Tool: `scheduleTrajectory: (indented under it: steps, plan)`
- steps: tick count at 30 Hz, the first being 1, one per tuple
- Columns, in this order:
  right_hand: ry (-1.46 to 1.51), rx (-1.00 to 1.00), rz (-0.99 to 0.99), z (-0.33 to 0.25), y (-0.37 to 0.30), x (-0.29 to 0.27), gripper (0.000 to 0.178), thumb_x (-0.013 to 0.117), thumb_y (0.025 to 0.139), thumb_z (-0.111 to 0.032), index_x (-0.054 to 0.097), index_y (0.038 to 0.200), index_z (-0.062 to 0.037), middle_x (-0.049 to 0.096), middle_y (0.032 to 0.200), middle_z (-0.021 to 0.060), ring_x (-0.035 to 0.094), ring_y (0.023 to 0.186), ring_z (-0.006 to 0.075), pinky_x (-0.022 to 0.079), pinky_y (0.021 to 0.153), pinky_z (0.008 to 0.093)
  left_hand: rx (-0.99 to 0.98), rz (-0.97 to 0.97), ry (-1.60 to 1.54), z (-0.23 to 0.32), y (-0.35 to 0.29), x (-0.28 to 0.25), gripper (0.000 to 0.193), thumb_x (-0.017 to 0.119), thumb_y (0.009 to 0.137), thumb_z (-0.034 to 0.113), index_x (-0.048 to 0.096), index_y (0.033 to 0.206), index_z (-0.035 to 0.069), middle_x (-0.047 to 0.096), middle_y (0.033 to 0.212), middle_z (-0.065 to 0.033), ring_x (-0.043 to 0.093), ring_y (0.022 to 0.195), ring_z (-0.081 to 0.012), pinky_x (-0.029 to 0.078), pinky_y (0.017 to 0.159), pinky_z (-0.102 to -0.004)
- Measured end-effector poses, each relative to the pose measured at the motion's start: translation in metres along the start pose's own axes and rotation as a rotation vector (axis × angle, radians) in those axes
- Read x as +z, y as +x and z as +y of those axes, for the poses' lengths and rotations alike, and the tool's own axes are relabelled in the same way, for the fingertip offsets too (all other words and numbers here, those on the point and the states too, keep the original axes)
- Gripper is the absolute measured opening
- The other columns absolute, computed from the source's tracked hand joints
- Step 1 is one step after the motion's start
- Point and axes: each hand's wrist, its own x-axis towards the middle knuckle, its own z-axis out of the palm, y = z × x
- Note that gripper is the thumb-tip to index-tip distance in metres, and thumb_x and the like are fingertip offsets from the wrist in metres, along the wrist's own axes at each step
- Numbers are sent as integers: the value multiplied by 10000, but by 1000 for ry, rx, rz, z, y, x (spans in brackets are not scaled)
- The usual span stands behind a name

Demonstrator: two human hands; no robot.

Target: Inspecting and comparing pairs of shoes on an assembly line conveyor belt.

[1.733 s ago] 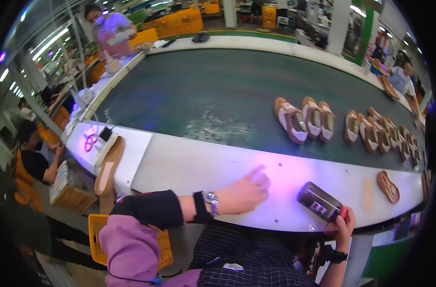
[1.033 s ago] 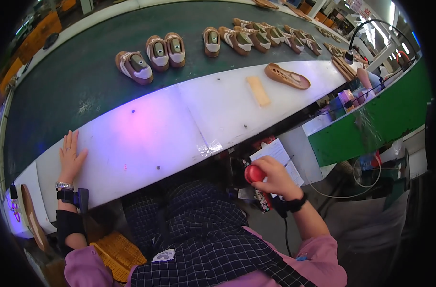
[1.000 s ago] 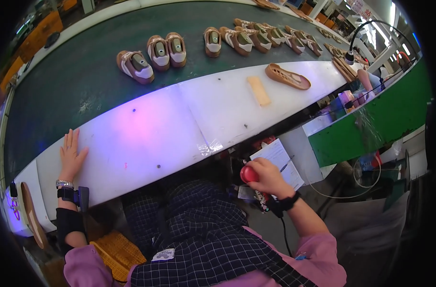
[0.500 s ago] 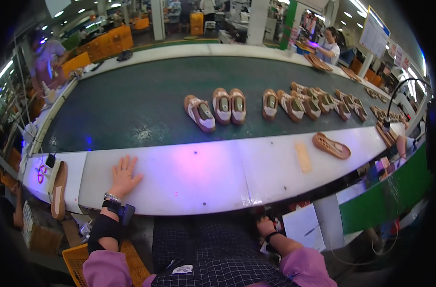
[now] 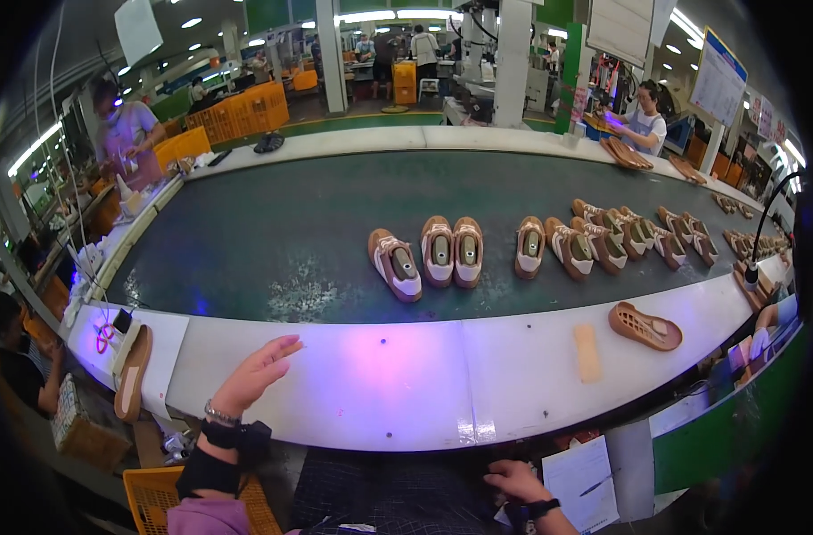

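Note:
My left hand [image 5: 257,376] is raised over the white tabletop [image 5: 291,419], its fingers stretched toward the conveyor and nothing in them. Below the table's front edge, near my lap, my right hand [image 5: 516,480] hangs with loosely bent fingers and nothing visible in them. It is nearest to a white paper sheet [image 5: 576,490] with a pen [image 5: 595,488] on it. On the tabletop to the right lie a brown shoe sole [image 5: 645,328] and a flat beige pad [image 5: 587,353]. A long brown sole [image 5: 133,373] rests at the left end.
Several brown and white shoes [image 5: 396,266] stand on the dark green conveyor belt [image 5: 246,214] beyond the tabletop. Scissors with red handles [image 5: 105,337] lie at the left. An orange crate [image 5: 152,499] sits below my left arm. Co-workers stand at the far left and far right.
My left hand has lifted off the tabletop, where it lay flat, and turned with its fingers to the right. My right hand has come out from the table's edge toward my lap. The view has tilted up.

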Motion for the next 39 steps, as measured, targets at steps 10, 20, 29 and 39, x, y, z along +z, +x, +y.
scheduleTrajectory:
  steps: [10,20,29,39]
  plan:
    - [834,-1386,208,-266,-146,-89,644,608,851,-389,436,1324,12,474,1303,235,549,1131,338,363,1025,440,1139,-459,-176,151,-77,100,771,342,915,646,266,1465,111,334,1432,-300,245,1390,-399,-117,1106,-565]
    - [965,-1853,-31,-350,-165,-26,331,446,973,-369,630,1054,-107,627,1132,171,506,1126,492,270,1056,598,1050,345,-539,192,-179,163,515,593,875,332,470,1362,220,525,1346,26,490,1238,-172,194,1137,-353]
    - [1421,-1831,-118,-431,-145,66,418,387,989,-376,629,1015,-36,625,1058,186,553,1075,382,375,1012,489,983,356,-1177,133,-186,150,337,376,1003,290,525,1305,286,565,1290,25,489,1225,-192,171,1115,-251]
    - [1031,-1657,-347,-456,-134,52,304,470,964,-241,508,1265,-219,447,1355,84,367,1294,245,273,1087,473,768,-720,-2325,80,-204,18,493,320,989,419,322,1419,178,364,1426,-117,324,1309,-379,168,1101,-487]
